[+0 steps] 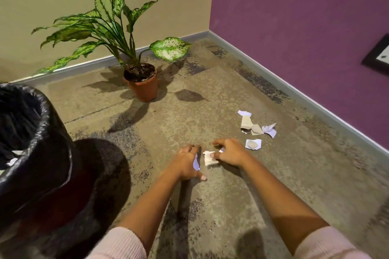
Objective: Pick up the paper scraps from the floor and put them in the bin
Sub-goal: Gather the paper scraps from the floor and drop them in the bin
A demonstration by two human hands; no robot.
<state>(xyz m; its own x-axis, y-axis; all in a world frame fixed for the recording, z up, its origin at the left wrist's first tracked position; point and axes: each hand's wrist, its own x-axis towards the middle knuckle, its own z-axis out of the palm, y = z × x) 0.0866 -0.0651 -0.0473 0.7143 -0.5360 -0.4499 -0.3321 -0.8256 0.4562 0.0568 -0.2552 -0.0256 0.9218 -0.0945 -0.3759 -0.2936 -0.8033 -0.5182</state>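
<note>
One head-worn wide-angle view looks forward and steeply down at the carpet [210, 94] from above, near the outstretched arms, facing the room corner; the bin [31, 132] sits close at the left edge.

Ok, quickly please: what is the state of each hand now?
Left hand: closed on a white paper scrap.
Right hand: fingers pressing a cream paper scrap on the carpet, not lifted yet.

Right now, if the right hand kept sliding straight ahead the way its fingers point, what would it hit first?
Probably nothing soon: the right hand points up-left over bare carpet; the plant pot lies farther along, roughly. Depth is unclear.
</note>
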